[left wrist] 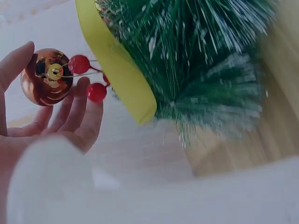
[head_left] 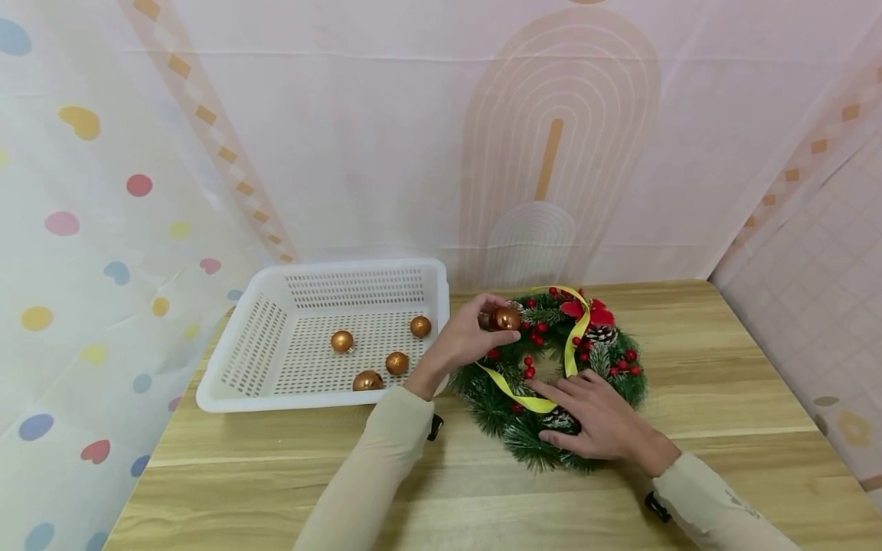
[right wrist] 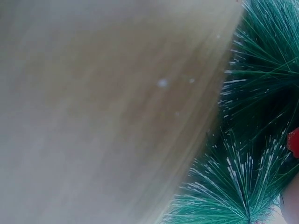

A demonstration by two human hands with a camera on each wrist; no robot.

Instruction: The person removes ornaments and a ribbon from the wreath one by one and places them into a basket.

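Observation:
A green Christmas wreath (head_left: 496,405) with red berries, pinecones and a red flower (head_left: 598,312) lies on the table. A yellow ribbon (head_left: 530,402) loops over it. At the wreath's upper left, my left hand (head_left: 468,334) holds a shiny copper bauble (head_left: 507,318) between thumb and fingers. The left wrist view shows the bauble's gold cap (left wrist: 55,71) beside red berries (left wrist: 96,92). My right hand (head_left: 598,419) rests on the wreath's lower right with fingers spread, near the ribbon. In the right wrist view only a sliver of a finger (right wrist: 292,203) shows beside the wreath's needles (right wrist: 243,177).
Left of the wreath stands a white plastic basket (head_left: 276,402) with slotted walls. Several copper baubles, among them a shiny bauble (head_left: 341,341) and a glittery bauble (head_left: 396,363), lie inside. The wooden table (head_left: 710,367) meets a patterned cloth backdrop (head_left: 386,153) behind.

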